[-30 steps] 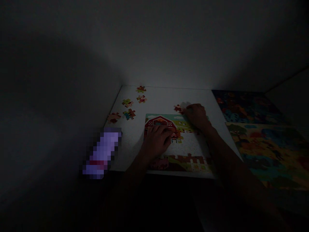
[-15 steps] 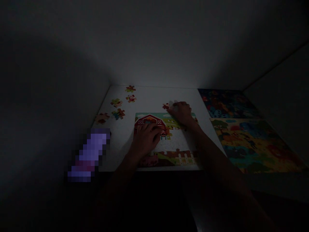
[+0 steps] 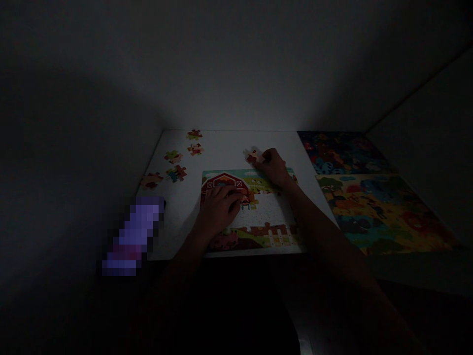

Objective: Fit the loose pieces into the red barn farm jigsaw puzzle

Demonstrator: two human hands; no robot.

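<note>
My left hand (image 3: pixel 218 209) lies on a jigsaw board (image 3: pixel 266 212) with a farm picture, over the red barn (image 3: pixel 224 182). Its fingers are spread, and I see nothing held in them. My right hand (image 3: pixel 272 166) is at the board's far edge, pinching a small reddish jigsaw piece (image 3: pixel 254 157) in its fingertips. The middle of the board is a white speckled patch, with a brown fence scene along its near edge. Several loose pieces, such as a green one (image 3: pixel 173 157) and a multicoloured one (image 3: pixel 176 173), lie to the left of the board.
The white tabletop (image 3: pixel 221 153) ends against dark walls at the far and left sides. Two colourful jigsaw pictures (image 3: pixel 382 214) lie at the right. A blurred purple object (image 3: pixel 133 236) lies at the table's left front corner. The light is dim.
My right hand has moved slightly left and away from me, with the piece now clear of the board. The whole scene has shifted left in view as my head turned.
</note>
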